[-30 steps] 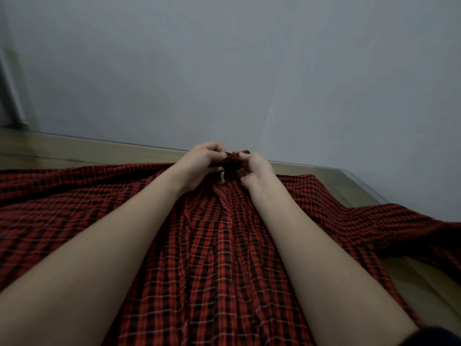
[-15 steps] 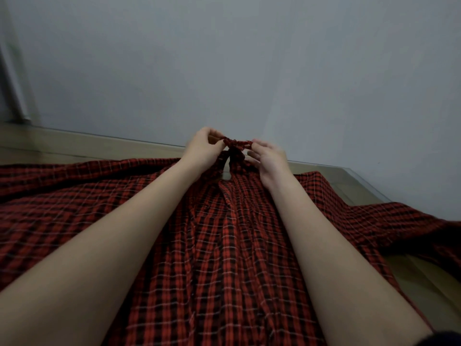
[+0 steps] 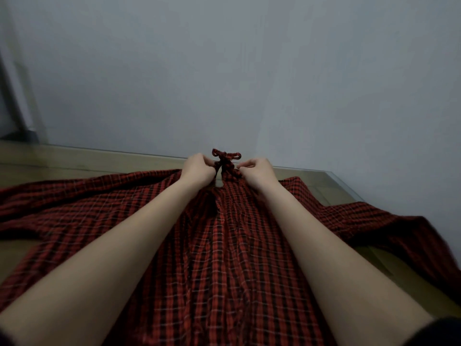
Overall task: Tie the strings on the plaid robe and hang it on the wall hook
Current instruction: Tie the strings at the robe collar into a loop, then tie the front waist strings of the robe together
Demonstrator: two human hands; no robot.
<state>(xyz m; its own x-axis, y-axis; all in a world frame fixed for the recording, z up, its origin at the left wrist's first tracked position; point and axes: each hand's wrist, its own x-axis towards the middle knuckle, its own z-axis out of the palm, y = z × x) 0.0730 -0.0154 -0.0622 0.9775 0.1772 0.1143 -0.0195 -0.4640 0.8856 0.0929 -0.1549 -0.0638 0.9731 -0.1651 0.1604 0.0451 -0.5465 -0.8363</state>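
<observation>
A red and black plaid robe (image 3: 219, 245) lies spread flat across a table, its neck end farthest from me. At that far end its two strings (image 3: 225, 156) form a small bow with a loop on each side, standing just above the fabric. My left hand (image 3: 198, 168) pinches the robe's strings just left of the knot. My right hand (image 3: 257, 169) pinches the plaid strip just right of the knot. Both forearms reach out over the robe. No wall hook is in view.
A glass-topped wooden table (image 3: 74, 158) carries the robe, and its far edge runs along a plain grey wall (image 3: 224, 71). The table's right corner (image 3: 331, 174) is close to my right hand. A robe sleeve (image 3: 399, 228) drapes toward the right edge.
The bunched strings between my hands have become a bow with two loops. My hands have drawn slightly apart, one to each side of the knot.
</observation>
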